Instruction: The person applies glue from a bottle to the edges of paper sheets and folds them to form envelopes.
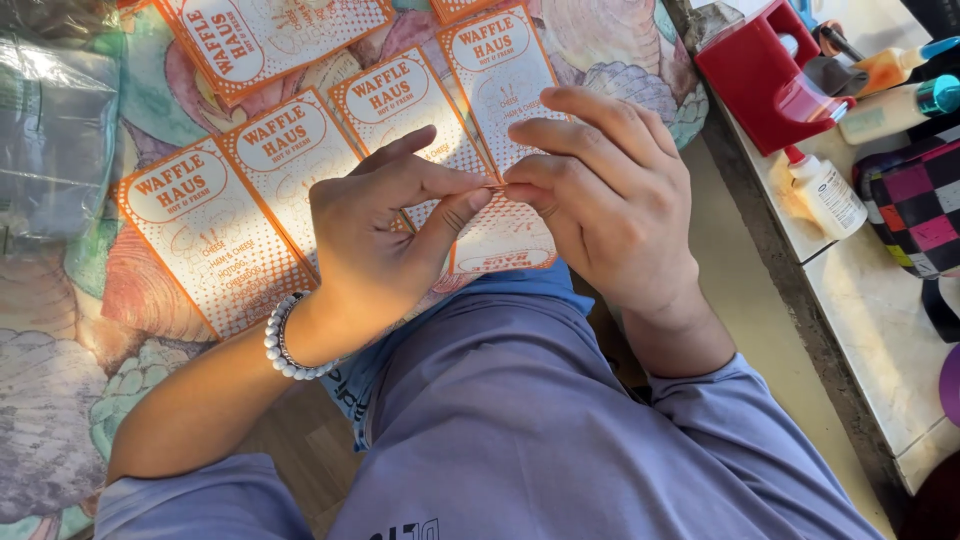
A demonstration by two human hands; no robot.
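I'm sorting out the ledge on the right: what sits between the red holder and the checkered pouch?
In the head view, a small white squeeze bottle lies between the red holder and the checkered pouch.

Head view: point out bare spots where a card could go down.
Bare cloth lies left of the card row, below the plastic bag. The floor strip between the right hand and the counter is free too. The counter top by the glue bottle and red holder is crowded.
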